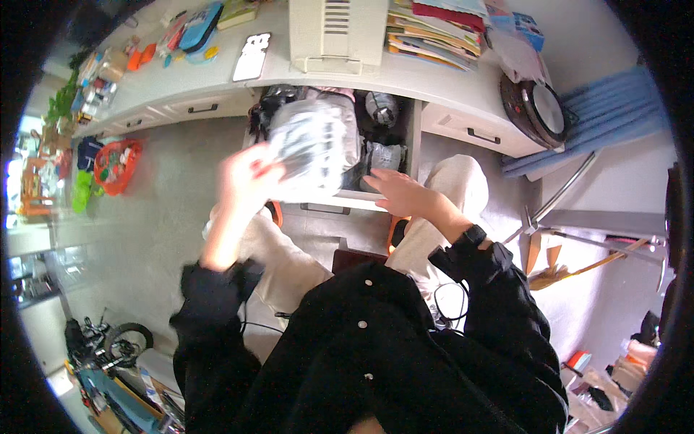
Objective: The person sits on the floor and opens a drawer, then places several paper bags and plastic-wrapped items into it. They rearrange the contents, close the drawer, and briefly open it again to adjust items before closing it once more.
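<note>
My left hand is shut on the left edge of a blurred, translucent plastic package, held above an open drawer. My right hand hovers or rests at the drawer's front right, fingers apart, beside a grey plastic-wrapped bundle; whether it touches the bundle I cannot tell. Farther back in the drawer lies another wrapped bundle. A greyish-pink pouch or bag is partly hidden behind the held package, and black items fill the back left corner.
On the white desk are a phone, a white stand, a paper stack, a blue case and a dark round device. A red basket is on the left floor. A metal-tube frame stands right.
</note>
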`<state>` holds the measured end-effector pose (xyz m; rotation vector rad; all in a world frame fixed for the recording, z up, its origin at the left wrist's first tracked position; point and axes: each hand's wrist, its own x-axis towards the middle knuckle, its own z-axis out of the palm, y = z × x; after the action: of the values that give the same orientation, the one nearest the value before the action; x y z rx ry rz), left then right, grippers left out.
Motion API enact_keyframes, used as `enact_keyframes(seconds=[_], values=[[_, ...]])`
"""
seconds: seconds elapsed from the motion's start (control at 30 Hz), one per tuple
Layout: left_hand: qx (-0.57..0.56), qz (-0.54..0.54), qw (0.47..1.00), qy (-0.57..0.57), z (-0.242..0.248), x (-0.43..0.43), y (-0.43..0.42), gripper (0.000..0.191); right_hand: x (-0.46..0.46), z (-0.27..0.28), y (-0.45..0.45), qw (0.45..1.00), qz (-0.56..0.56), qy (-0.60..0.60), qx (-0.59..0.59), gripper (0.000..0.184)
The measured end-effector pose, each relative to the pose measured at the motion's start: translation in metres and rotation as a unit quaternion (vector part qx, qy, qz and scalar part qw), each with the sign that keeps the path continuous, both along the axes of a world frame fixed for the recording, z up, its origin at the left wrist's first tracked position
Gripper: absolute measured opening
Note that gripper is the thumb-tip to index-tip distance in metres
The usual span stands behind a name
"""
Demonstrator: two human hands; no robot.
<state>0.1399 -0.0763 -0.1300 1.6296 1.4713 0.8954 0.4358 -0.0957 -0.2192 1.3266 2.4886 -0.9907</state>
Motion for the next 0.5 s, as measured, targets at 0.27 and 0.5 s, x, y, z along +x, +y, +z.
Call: enact_keyframes(seconds=[0.27, 0.5], values=[[0.103, -0.306, 0.908, 0.267, -0.132, 0.185, 0.094, 0.029, 0.059, -0.001, -0.036, 0.998, -0.057, 0.021, 0.030, 0.055], [0.068, -0.274, 0.897, 0.341, -0.171, 0.178, 0.071, 0.049, 0.026, -0.033, 0.020, 0.989, -0.122, -0.025, 0.073, 0.066]])
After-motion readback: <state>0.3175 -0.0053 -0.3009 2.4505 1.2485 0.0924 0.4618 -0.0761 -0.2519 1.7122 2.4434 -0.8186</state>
